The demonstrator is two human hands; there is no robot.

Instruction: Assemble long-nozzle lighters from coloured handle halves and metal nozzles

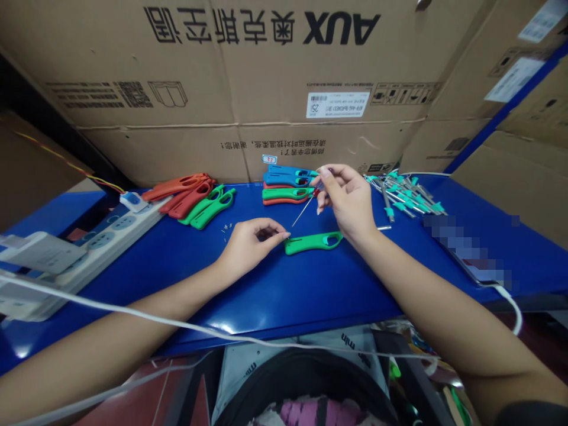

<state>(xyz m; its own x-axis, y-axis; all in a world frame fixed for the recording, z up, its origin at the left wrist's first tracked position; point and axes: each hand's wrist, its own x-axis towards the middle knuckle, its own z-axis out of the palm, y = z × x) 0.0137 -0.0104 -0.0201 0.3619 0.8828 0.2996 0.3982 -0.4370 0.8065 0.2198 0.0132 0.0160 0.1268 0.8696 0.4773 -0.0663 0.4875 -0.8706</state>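
My right hand (350,198) is closed round the handle of a thin screwdriver (303,211), whose shaft slants down and left over the table. The tip ends in the air near my left fingers. My left hand (249,244) pinches thumb and forefinger together at the left end of a green lighter casing (310,242); anything between those fingertips is too small to make out. The casing lies flat, with a teal trigger in its opening. Several tiny screws (228,227) lie behind my left hand.
Orange-red and green casings (195,201) lie at the back left. A stack of blue, green and red casings (286,193) sits back centre. Metal tubes with teal parts (406,192) are piled right, near a phone (465,248). A power strip (102,242) stands left; a white cable (177,322) crosses in front.
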